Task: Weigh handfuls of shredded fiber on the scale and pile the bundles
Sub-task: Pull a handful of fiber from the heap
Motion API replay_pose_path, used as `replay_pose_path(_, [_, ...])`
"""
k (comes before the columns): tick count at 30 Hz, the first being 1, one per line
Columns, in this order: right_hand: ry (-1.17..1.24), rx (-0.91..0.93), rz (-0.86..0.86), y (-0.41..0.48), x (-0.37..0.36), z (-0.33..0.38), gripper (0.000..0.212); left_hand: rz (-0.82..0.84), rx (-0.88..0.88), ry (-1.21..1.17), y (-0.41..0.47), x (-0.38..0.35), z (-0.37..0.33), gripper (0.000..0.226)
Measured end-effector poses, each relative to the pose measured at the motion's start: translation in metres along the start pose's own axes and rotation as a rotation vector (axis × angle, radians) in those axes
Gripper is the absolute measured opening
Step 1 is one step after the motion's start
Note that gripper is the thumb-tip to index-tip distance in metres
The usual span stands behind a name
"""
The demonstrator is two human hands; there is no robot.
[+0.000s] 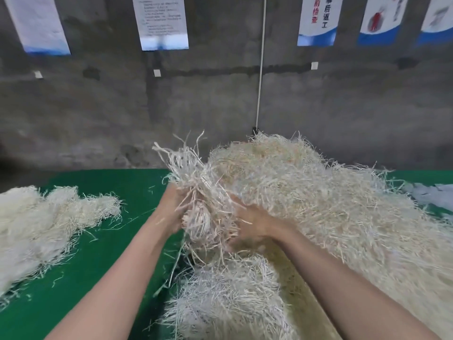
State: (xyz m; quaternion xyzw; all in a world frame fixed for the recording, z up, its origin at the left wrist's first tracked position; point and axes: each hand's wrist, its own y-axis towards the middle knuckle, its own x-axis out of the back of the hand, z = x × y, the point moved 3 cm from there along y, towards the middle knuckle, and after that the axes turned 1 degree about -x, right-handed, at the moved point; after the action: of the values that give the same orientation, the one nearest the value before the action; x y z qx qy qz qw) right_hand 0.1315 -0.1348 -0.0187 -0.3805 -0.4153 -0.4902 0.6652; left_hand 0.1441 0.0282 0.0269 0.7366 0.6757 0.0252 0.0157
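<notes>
Gripping a handful of shredded fiber from both sides, the left hand and the right hand hold it raised above the green table, at the near left edge of the large heap. The left hand closes on the left flank of the handful, with its fingers buried among the strands. The right hand closes on the right flank, fingers curled inward and under; motion blur hides their exact placement. Loose strands stick up from the top of the handful and trail from its underside. A whiter clump lies directly below the hands, against the near side of the heap. A separate pile of bundles rests on the table at the left, well apart from the heap. Posters hang on the concrete wall behind the table.
</notes>
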Motion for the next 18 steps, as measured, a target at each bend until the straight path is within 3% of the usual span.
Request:
replay_pose_path(5, [-0.209,-0.206,-0.28,-0.042,-0.003,-0.055,0.064,-0.156,0.058,0.084,-0.009,0.019,0.011,0.027])
replay_pose_path(6, [-0.207,-0.233,-0.33,-0.047,0.003,-0.059,0.057,-0.107,0.03,0.114,-0.012,0.019,0.011,0.031])
replay_pose_path(8, [-0.144,-0.248,-0.442,-0.048,0.014,-0.056,0.047,0.116,0.081,0.102,-0.015,0.007,0.011,0.04])
replay_pose_path(10, [-0.144,-0.202,-0.549,-0.043,0.023,-0.045,0.034,0.437,0.088,0.415,-0.02,-0.02,0.015,0.089])
replay_pose_path(11, [-0.193,-0.173,-0.578,-0.041,0.027,-0.042,0.025,0.562,0.107,0.664,-0.025,-0.032,0.024,0.102])
replay_pose_path(13, [-0.328,-0.156,-0.604,-0.041,0.032,-0.048,0.02,0.664,0.1,1.225,-0.029,-0.042,0.046,0.079])
replay_pose_path(15, [-0.414,-0.237,-0.557,-0.05,0.033,-0.068,0.026,0.501,-0.014,1.604,-0.024,-0.038,0.057,0.038])
replay_pose_path(18, [-0.443,-0.368,-0.417,-0.066,0.029,-0.091,0.038,0.142,-0.192,1.535,-0.012,-0.029,0.047,0.006])
